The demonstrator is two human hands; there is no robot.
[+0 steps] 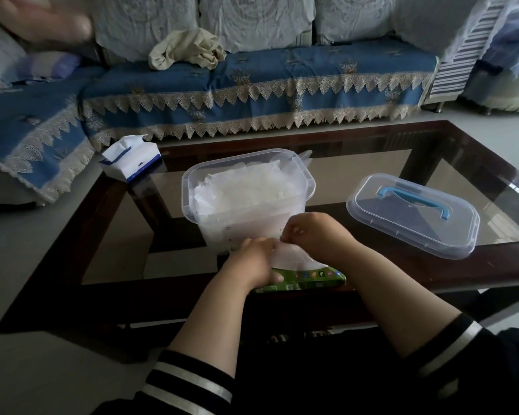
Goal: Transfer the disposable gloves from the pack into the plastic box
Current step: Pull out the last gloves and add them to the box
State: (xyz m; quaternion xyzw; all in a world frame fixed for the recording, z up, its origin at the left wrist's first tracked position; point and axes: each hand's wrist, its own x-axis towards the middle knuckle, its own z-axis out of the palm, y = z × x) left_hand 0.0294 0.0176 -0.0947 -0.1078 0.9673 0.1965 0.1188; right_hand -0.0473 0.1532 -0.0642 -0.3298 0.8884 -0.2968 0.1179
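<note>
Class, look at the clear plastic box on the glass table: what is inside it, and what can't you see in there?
Inside the plastic box lies a heap of thin translucent disposable gloves, nearly up to the rim. The lower layers and the box's floor are covered by that pile and cannot be seen.

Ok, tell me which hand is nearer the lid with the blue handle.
Right. The right hand sits left of the lid, apart from it; the left hand lies farther left, on the glove pack.
</note>
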